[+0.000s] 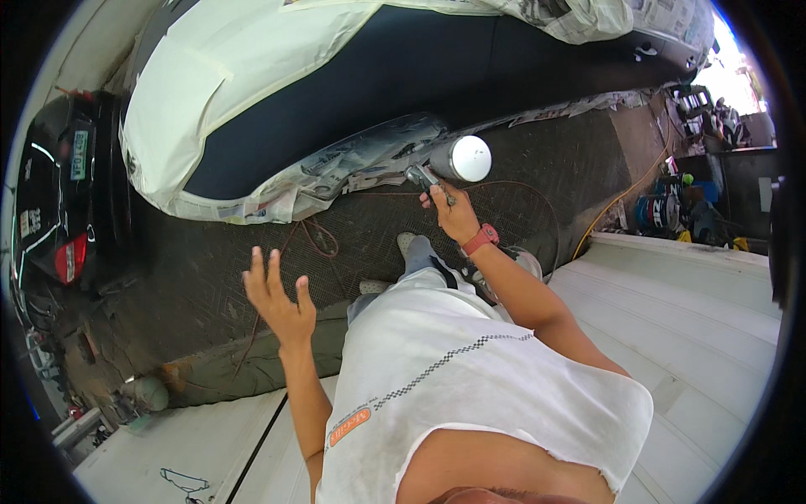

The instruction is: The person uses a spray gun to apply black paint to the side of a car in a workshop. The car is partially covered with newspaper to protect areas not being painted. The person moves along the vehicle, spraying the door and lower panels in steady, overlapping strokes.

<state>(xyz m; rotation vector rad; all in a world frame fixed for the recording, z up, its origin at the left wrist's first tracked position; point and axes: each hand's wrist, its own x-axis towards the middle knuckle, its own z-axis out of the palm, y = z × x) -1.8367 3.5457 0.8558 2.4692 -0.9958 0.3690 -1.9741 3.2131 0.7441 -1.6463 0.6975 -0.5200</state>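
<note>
A spray gun (424, 178) with a silver-topped cup (469, 159) is gripped in my right hand (456, 210); a red watch band circles that wrist. The gun is beside the lower edge of a dark car panel (504, 67). White masking paper (176, 92) covers the panel's left and upper part, and newspaper lines its lower edge. My left hand (280, 307) is raised in the air with fingers spread, holding nothing.
Hoses (316, 235) lie on the dark floor below the car. A black car (71, 193) stands at the left. Cans and clutter (659, 210) fill the far right. White panels (697, 311) run behind me, and a small tank (144, 392) sits at lower left.
</note>
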